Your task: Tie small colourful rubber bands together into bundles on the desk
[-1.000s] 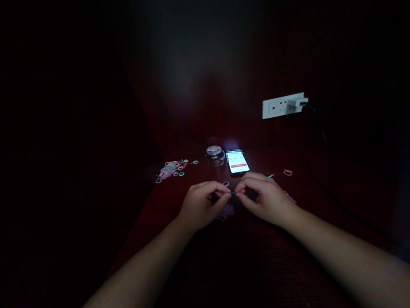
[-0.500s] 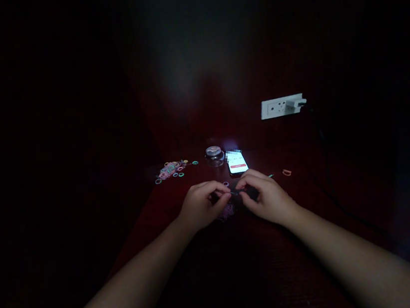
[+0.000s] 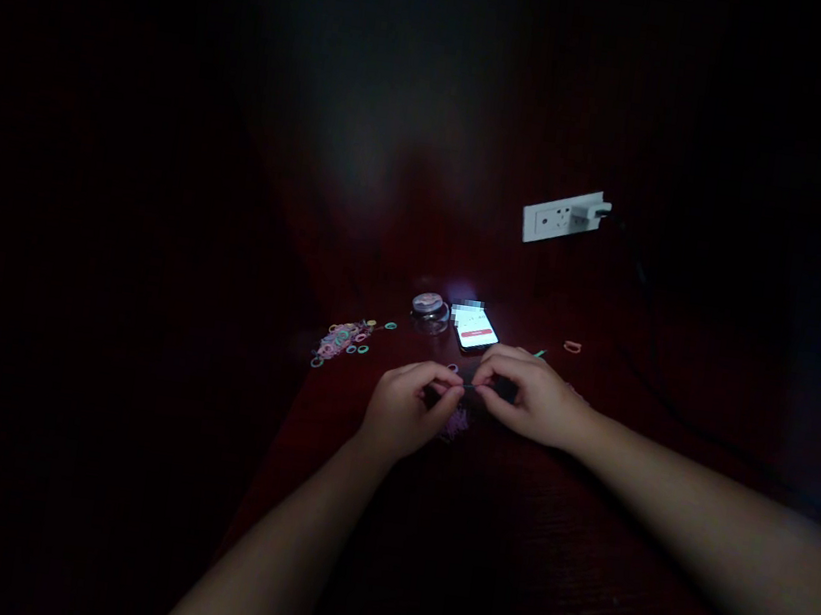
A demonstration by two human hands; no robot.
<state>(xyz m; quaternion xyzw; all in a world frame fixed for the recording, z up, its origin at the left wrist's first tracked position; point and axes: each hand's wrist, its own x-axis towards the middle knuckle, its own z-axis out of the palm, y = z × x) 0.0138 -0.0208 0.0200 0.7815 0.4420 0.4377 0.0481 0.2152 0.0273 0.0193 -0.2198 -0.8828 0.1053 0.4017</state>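
My left hand (image 3: 404, 406) is closed in a pinch, thumb against forefinger, on a thin dark elastic band (image 3: 468, 386). From the other side my right hand (image 3: 536, 397) pinches the same band, so it spans the small gap between the fingertips. Just below the fingers lies a dim heap of purple elastic bands (image 3: 457, 421), partly covered by my left hand. A single purple ring (image 3: 453, 368) rests right behind the fingertips. Off to the left is a pile of small colourful hair ties (image 3: 341, 341), pink, green, yellow and blue.
On the dark red table (image 3: 502, 531) a lidded clear jar (image 3: 430, 318) stands beside a lit phone (image 3: 478, 331). An orange hair tie (image 3: 573, 347) and a green one (image 3: 540, 353) lie behind my right hand. A white wall socket (image 3: 554, 218) holds a plug with a dark cable.
My right fingertips have come slightly closer to the left ones, and their pinch has tightened on the band. My left hand has hardly moved.
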